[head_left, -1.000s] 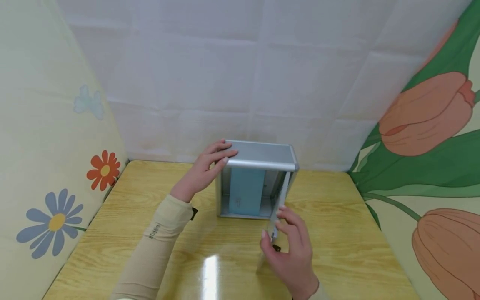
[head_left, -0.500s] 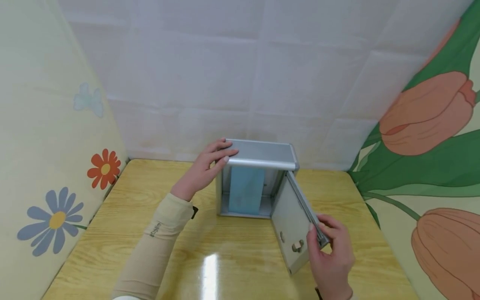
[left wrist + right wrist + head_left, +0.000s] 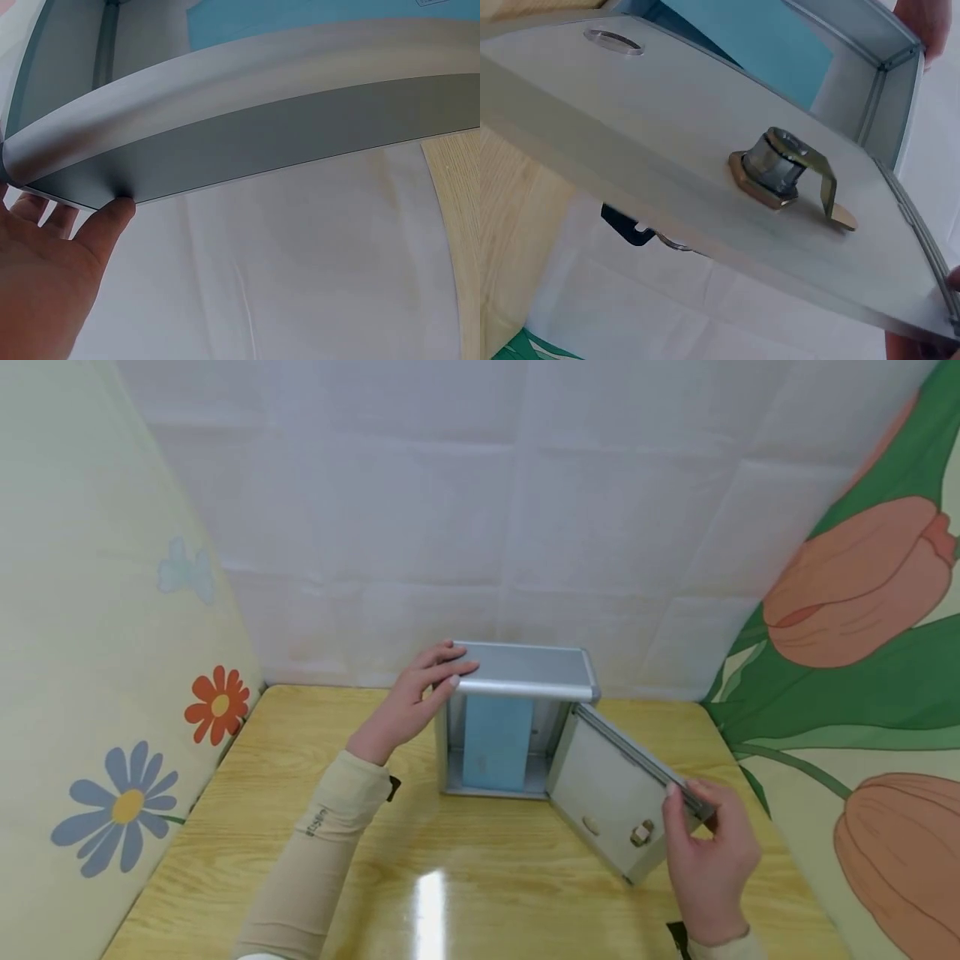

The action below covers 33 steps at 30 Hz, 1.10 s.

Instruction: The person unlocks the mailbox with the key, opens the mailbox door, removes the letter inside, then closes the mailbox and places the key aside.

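Observation:
A small grey metal cabinet [image 3: 517, 670] stands upright on the table, with a flat light-blue panel [image 3: 497, 743] standing inside it. My left hand [image 3: 408, 702] rests on the cabinet's top left corner, its fingers laid fairly straight over the top; the left wrist view shows a fingertip touching the top panel. The cabinet door [image 3: 607, 793] is swung outward to the right. My right hand [image 3: 712, 856] pinches the upper free corner of the door between thumb and fingers. A metal cam lock [image 3: 780, 169] sticks out from the door's inner face.
The wood-grain table [image 3: 360, 877] reaches around the cabinet on all sides. A white cloth backdrop [image 3: 375, 527] hangs behind. Flower-printed sheets stand along the left [image 3: 112, 652] and right sides.
My right hand has pulled the door from pointing nearly straight forward to wide out on the right, showing its inner face and lock. The left hand stays on the cabinet's corner.

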{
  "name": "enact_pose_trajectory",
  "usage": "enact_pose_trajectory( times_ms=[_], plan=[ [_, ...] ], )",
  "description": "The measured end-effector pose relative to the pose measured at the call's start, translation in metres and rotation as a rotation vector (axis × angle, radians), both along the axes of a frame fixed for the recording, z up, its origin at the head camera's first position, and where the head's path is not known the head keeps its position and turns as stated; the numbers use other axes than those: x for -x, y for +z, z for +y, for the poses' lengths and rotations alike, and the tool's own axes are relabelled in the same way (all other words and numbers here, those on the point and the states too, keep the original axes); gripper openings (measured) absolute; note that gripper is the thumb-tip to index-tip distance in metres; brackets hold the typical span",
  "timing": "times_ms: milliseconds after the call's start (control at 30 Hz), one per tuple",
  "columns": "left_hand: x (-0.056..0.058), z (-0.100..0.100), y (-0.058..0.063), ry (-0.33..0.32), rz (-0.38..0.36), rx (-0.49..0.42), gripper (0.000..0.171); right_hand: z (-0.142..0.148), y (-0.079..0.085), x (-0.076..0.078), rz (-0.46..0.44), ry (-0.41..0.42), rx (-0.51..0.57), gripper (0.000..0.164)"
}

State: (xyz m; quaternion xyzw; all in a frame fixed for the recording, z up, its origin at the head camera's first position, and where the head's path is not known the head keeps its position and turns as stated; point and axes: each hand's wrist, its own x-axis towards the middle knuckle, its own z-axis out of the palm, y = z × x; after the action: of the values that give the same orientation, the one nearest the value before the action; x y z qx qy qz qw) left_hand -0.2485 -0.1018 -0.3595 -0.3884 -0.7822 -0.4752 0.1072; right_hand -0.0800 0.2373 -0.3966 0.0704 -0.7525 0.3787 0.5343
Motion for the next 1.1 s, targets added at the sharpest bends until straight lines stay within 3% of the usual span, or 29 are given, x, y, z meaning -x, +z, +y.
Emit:
enact_pose_trajectory(
  times_ms=[267,600,767,933,1100],
  plan=[
    [-0.025,0.004,0.03,-0.005,-0.036,0.001,0.033,0.004,0.008,0.004,-0.057,-0.047,-0.024,0.014],
    [-0.026,0.004,0.032,-0.01,-0.038,0.0,0.033,0.004,0.007,0.003,-0.025,-0.052,-0.055,0.02],
    [-0.025,0.003,0.031,-0.006,-0.047,0.009,0.033,-0.01,0.015,0.0,0.109,-0.05,-0.102,0.034],
    [-0.024,0.002,0.03,-0.002,-0.033,0.013,0.033,-0.032,0.018,-0.001,0.258,0.027,-0.162,0.037],
    [-0.025,0.003,0.03,-0.007,-0.02,0.005,0.033,-0.054,0.022,-0.007,0.258,0.164,-0.233,0.035]
  ],
)
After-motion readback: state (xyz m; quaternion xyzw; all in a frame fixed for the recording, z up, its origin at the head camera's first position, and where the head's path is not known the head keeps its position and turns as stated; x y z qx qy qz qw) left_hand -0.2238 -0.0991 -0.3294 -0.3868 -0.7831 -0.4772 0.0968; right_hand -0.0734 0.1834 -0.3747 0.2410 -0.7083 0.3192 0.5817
